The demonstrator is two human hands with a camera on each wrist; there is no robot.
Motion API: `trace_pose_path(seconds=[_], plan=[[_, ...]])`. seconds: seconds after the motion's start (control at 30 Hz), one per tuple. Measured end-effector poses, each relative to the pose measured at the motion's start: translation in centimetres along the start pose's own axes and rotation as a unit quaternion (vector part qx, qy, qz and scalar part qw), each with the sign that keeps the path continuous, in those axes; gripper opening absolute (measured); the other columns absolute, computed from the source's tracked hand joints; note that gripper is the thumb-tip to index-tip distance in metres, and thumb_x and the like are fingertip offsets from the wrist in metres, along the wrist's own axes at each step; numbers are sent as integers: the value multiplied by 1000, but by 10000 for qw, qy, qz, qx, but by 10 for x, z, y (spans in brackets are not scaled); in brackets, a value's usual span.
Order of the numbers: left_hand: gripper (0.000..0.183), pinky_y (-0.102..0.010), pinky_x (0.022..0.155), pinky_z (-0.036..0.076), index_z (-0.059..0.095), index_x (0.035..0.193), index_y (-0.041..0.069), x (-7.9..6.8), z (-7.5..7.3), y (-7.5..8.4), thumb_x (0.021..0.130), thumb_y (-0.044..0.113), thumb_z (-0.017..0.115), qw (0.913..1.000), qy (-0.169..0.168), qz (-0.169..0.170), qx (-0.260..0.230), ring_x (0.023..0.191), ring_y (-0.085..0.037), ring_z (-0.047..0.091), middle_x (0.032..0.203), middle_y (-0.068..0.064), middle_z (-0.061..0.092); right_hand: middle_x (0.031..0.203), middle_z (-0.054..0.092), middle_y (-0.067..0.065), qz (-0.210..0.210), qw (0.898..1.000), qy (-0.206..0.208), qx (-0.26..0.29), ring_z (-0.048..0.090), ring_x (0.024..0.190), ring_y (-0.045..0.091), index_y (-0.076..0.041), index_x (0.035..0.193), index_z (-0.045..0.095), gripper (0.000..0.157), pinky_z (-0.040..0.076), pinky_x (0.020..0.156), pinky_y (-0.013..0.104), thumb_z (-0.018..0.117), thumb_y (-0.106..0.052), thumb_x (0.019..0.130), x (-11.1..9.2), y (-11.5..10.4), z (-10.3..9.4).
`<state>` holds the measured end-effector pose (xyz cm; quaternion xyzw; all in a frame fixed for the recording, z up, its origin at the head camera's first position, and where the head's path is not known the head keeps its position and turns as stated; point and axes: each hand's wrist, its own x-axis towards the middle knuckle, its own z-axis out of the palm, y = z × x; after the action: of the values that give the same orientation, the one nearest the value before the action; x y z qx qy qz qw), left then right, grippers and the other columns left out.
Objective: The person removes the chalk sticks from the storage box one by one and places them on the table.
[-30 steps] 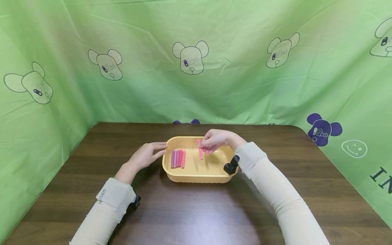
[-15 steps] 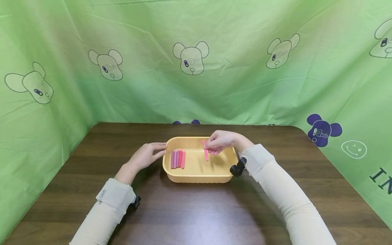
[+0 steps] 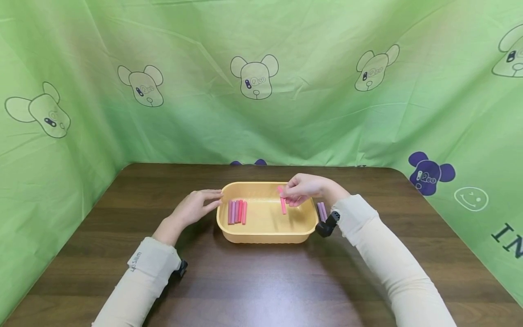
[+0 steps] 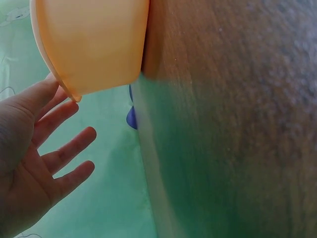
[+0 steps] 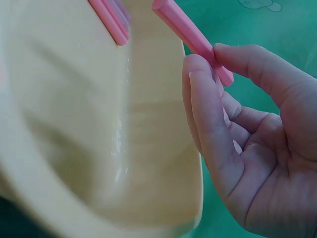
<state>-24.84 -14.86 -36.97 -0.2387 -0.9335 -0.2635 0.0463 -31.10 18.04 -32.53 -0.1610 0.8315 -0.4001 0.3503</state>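
My right hand [image 3: 304,190] pinches a slim pink stick [image 3: 283,204], like a piece of chalk, between thumb and fingertips. It is over the right part of a yellow tray [image 3: 267,238]; in the right wrist view the stick [image 5: 185,30] slants up out of the pinch. My left hand [image 3: 198,205] is at the tray's left end, with thumb and forefinger right at the rim [image 4: 54,74] and the other fingers spread. Inside the tray, on the left, several pink, red and purple sticks [image 3: 237,212] lie side by side.
Beyond the tray's right end, purple sticks [image 3: 322,211] lie on the brown wooden table [image 3: 261,281], partly hidden by the black camera [image 3: 328,224] on my right wrist. A green curtain [image 3: 310,127] with bear drawings hangs behind the table.
My right hand has moved to the right with the pink stick, from mid-tray toward the tray's right end. The purple sticks outside have come into sight. The left hand stays put.
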Motion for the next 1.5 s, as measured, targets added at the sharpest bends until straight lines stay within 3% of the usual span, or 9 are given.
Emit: trace_pose_path(seconds=[0.53,0.87,1.13,1.5], plan=[[37,-46,106,40,61,124,5,0,-2,1,92,24,59,9999,-91,-49,41,125,-29,52,129,-11,60,69,64,-4,-7,9987,78,494,61,64,5,-9,81,64,14,55,66,20,58,-17,90,-20,17,-11],[37,-45,105,41,61,123,5,0,-2,2,91,24,60,10000,-51,-71,17,124,-28,53,128,-11,60,70,64,-5,-98,9994,208,265,61,65,5,-8,81,64,17,57,67,22,58,-20,92,-31,28,-20],[37,-46,105,41,61,123,5,-1,-2,2,91,23,60,9999,-59,-90,-46,124,-29,53,128,-12,60,71,64,-4,-19,9991,273,332,61,67,6,-8,82,64,18,58,72,28,58,-22,91,-37,38,-23],[37,-46,105,41,61,123,5,0,-2,3,91,24,60,9999,-55,-109,-74,124,-29,53,128,-12,60,72,67,-5,-209,9985,274,418,64,71,6,-9,86,67,18,58,76,31,56,-22,93,-50,53,-30]])
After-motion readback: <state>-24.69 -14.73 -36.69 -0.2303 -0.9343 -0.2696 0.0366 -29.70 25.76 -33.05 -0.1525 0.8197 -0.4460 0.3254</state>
